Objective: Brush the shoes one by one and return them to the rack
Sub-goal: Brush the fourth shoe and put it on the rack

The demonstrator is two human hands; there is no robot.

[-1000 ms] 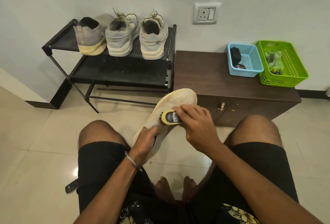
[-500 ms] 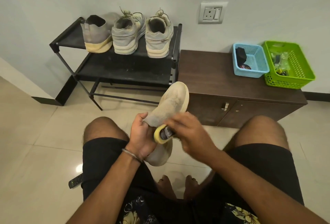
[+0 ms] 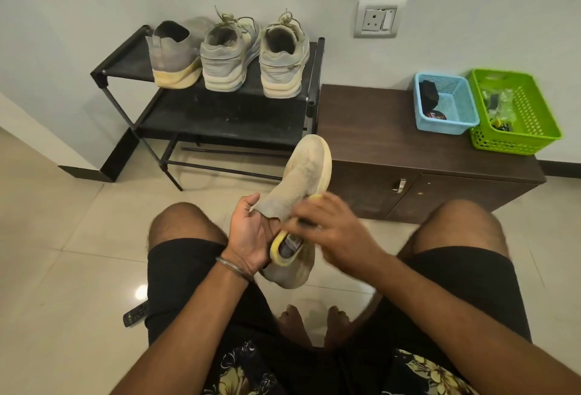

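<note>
Between my knees I hold a beige knit shoe [image 3: 306,171], toe pointing up and away. My left hand [image 3: 250,232] grips it at the ankle opening, fingers inside the collar. My right hand [image 3: 327,224], blurred by motion, holds a yellow-edged brush [image 3: 286,248] against the shoe's heel side. On the top shelf of the black rack [image 3: 226,125] stand three shoes, heels toward me: a matching beige knit shoe [image 3: 174,53] on the left and a pair of grey laced sneakers [image 3: 254,55] beside it.
A dark wooden cabinet [image 3: 393,140] stands right of the rack, carrying a blue basket [image 3: 446,108] and a green basket [image 3: 515,111] with small items. A remote control [image 3: 135,314] lies on the tiled floor by my left thigh. A wall socket [image 3: 379,18] is above.
The shoe has been turned from sole-up to upper-facing-me, and the brush has slid from the sole's middle down toward the heel. My left hand shifted to the collar.
</note>
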